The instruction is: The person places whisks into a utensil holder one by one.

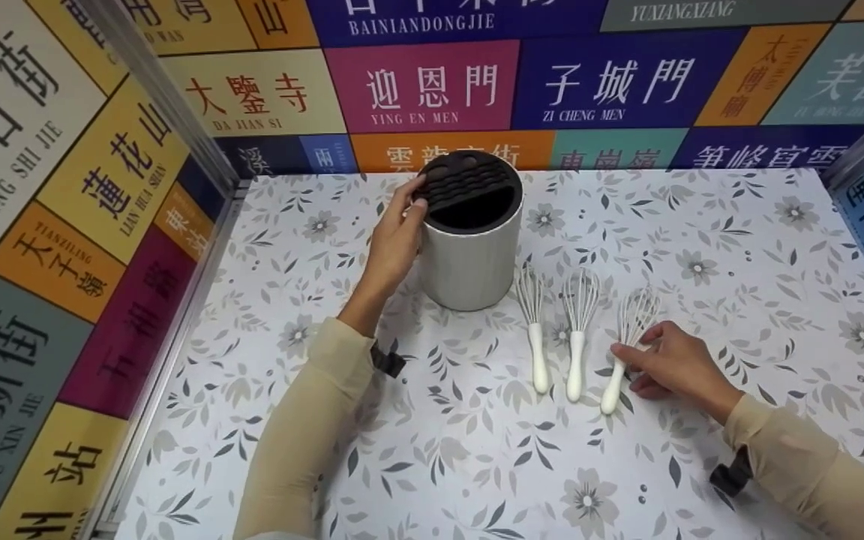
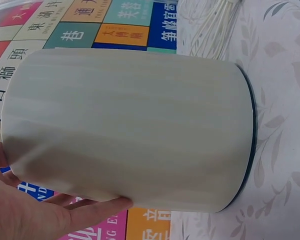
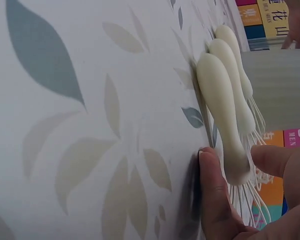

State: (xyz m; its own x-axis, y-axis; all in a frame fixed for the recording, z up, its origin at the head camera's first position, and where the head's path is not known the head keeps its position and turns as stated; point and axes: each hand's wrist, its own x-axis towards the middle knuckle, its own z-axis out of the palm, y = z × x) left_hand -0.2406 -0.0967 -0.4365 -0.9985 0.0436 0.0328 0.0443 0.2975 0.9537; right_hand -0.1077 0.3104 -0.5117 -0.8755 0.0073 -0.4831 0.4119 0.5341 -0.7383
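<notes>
Whisk (image 1: 625, 346), rightmost of three: right hand (image 1: 673, 365) pinches its handle, pickup stage; left hand (image 1: 394, 238) grips holder (image 1: 469, 259). Next, presumably: lift clear.

Three white whisks (image 1: 577, 330) lay side by side, one white cylindrical utensil holder (image 1: 471, 240) with a black slotted insert stood upright, two hands were in view

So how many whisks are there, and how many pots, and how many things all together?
Whisks: 3, the left whisk, the middle whisk and the right whisk, all white
Holder pot: 1, white with a black top
Total: 4
</notes>
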